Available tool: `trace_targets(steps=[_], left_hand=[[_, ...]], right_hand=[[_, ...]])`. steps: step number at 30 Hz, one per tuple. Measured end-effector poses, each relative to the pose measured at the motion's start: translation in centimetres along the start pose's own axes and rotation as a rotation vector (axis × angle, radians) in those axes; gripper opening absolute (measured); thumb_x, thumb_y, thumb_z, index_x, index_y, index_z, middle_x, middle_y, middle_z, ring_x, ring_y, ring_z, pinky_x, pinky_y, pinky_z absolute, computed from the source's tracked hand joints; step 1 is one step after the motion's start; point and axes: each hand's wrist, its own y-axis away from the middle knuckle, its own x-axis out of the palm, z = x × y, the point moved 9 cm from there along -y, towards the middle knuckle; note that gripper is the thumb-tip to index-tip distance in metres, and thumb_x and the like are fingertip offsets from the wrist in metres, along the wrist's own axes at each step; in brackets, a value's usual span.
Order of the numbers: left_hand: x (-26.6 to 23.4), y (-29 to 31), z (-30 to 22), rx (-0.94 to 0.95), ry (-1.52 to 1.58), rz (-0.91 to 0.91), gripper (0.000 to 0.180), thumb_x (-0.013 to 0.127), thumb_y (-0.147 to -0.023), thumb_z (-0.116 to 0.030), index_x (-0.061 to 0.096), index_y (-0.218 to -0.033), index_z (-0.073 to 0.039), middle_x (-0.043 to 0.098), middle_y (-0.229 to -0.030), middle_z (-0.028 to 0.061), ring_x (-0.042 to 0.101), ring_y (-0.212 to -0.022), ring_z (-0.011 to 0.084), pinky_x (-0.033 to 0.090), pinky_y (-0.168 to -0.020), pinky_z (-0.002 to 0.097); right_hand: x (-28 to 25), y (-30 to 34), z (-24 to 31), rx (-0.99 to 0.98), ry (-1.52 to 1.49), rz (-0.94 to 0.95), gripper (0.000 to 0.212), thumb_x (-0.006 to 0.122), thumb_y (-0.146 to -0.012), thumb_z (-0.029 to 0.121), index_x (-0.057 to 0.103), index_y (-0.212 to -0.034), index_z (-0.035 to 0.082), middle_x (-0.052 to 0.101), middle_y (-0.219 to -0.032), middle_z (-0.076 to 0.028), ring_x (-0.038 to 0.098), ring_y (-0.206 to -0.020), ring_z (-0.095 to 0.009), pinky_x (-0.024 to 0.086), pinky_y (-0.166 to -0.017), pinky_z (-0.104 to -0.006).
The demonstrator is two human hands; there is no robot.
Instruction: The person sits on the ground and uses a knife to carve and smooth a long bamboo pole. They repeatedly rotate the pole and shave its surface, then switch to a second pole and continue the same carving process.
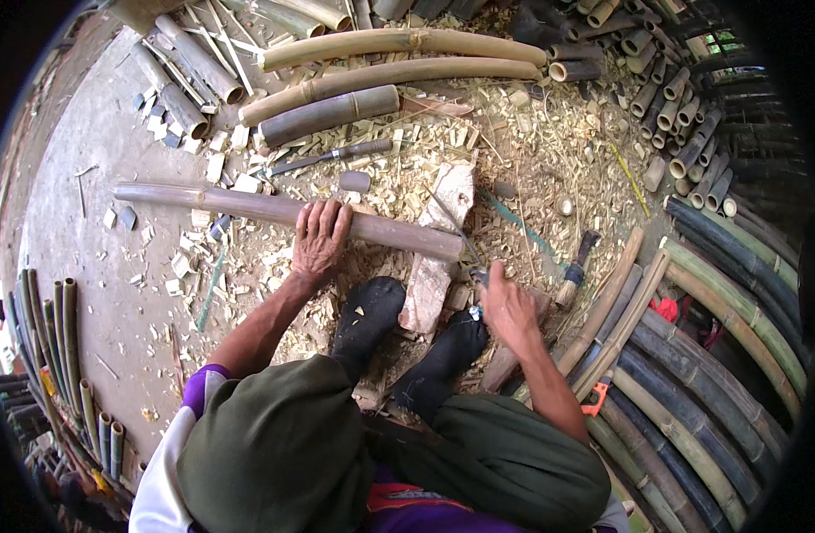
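A bamboo pole (256, 210) lies crosswise in front of me, its right end over a pale, chipped wood block (429, 284). My left hand (323, 235) is closed over the top of the pole, right of its middle. Just beyond the pole's right end, my right hand (509, 306) is closed round a thin, dark tool (461, 233) that looks like a knife. Its slim length slants up and left over the block, and its handle is mostly hidden by my fingers. My feet in dark socks (369, 320) flank the block.
Beyond the pole lie a chisel-like tool (332, 156), a short dark bamboo piece (332, 114) and long curved poles (403, 75). A wooden-handled tool (578, 269) stands at right, near stacked bamboo (691, 404) and an orange-handled saw (594, 398). Wood chips (514, 133) cover the floor.
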Motion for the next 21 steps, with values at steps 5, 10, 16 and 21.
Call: trace_targets(steps=[5, 10, 16, 21], left_hand=[[-1.2, 0.4, 0.7, -0.054, 0.071, 0.07, 0.067, 0.066, -0.081, -0.009, 0.047, -0.146, -0.01, 0.044, -0.148, 0.0173, 0.038, -0.144, 0.0375, 0.027, -0.122, 0.0546], [-7.3, 0.4, 2.1, -0.381, 0.352, -0.064, 0.069, 0.069, -0.075, 0.0, 0.048, -0.14, -0.006, 0.048, -0.136, 0.0223, 0.048, -0.128, 0.042, 0.041, -0.108, 0.0529], [2.0, 7.3, 6.7, -1.457, 1.664, -0.035, 0.064, 0.083, -0.09, -0.021, 0.044, -0.134, 0.002, 0.062, -0.112, 0.014, 0.065, -0.101, 0.0264, 0.058, -0.089, 0.0472], [1.3, 2.6, 5.8, -1.279, 1.745, -0.297, 0.05, 0.079, -0.088, -0.016, 0.053, -0.127, 0.001, 0.064, -0.116, 0.0128, 0.065, -0.107, 0.0256, 0.056, -0.092, 0.0446]], right_hand=[[-3.1, 1.8, 1.7, -0.172, -0.185, -0.229, 0.042, 0.061, -0.101, 0.033, 0.053, -0.128, 0.001, 0.071, -0.095, -0.026, 0.068, -0.09, -0.048, 0.05, -0.08, -0.0553], [-1.4, 3.1, -4.4, -0.074, -0.759, -0.437, 0.024, 0.061, -0.105, 0.025, 0.055, -0.114, 0.004, 0.055, -0.07, 0.0, 0.053, -0.054, -0.01, 0.043, -0.048, -0.0284], [4.3, 3.1, -6.7, 0.168, -1.273, -0.319, 0.03, 0.058, -0.106, 0.034, 0.054, -0.118, 0.006, 0.057, -0.067, -0.006, 0.055, -0.046, -0.017, 0.047, -0.042, -0.0329], [6.1, 3.2, -7.2, 0.118, -1.329, -0.339, 0.033, 0.06, -0.106, 0.032, 0.053, -0.124, 0.006, 0.058, -0.066, -0.006, 0.056, -0.046, -0.016, 0.048, -0.041, -0.032]])
